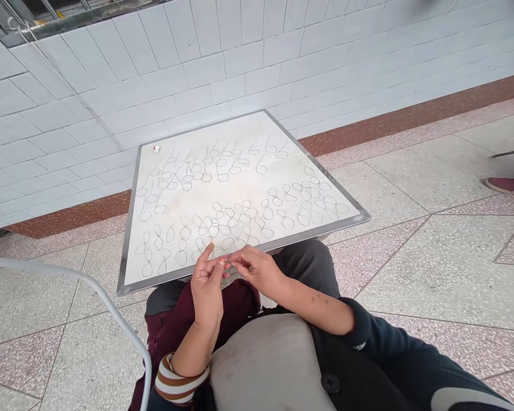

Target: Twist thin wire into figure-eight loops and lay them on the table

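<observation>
Both hands meet just over the near edge of a white board (223, 197) with a grey metal rim. My left hand (208, 282) pinches something thin between thumb and a finger, while another finger points up. Fingertips of my right hand (261, 271) are pressed together at the same spot, touching or nearly touching the left fingertips. What they hold is too small to name. Many thin wire pieces lie on the board: figure-eight loops (275, 197) in the nearer half, and single loops with straight tails (262, 165) in the farther half.
A small red and white object (156, 149) sits at the board's far left corner. Behind stands a white tiled wall (248, 63). A pale curved tube (89, 282) crosses the lower left. At the right edge, a person's dark red shoe (509, 185) rests on the floor.
</observation>
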{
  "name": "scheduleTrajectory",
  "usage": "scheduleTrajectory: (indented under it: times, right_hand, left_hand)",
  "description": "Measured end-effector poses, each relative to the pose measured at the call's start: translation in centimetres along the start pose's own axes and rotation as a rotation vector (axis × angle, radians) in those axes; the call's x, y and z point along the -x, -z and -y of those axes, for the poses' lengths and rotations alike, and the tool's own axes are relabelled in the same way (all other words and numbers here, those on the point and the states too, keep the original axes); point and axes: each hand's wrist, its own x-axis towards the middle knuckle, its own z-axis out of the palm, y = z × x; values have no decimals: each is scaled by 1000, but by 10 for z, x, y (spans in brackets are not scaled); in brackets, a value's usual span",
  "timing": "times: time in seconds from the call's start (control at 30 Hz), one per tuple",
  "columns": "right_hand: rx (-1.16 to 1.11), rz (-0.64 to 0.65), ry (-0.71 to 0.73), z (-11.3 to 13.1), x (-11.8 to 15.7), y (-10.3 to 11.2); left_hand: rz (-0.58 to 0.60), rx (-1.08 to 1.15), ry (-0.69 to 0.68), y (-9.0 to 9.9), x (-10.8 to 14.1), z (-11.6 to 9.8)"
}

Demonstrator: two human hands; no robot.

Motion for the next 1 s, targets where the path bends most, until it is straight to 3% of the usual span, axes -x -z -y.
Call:
scheduleTrajectory:
  times: [0.2,0.3,0.47,0.63,0.83,1.0]
  right_hand:
    - [-21,9,-19,-1,0,0]
    - [-78,27,-123,-1,-1,0]
    - [-395,103,-309,-2,-2,-1]
    - [-662,146,-399,-6,-1,-5]
    - [-704,229,-382,-10,2,-9]
    - [-534,244,-258,-12,1,-4]
  left_hand:
    - [3,-38,5,0,0,-2]
    - [-7,-54,3,1,-1,-1]
    - [-9,-32,11,1,-1,-2]
    - [18,28,35,0,-2,-3]
    - [27,81,9,-1,-1,-4]
    - [59,90,15,-1,0,-3]
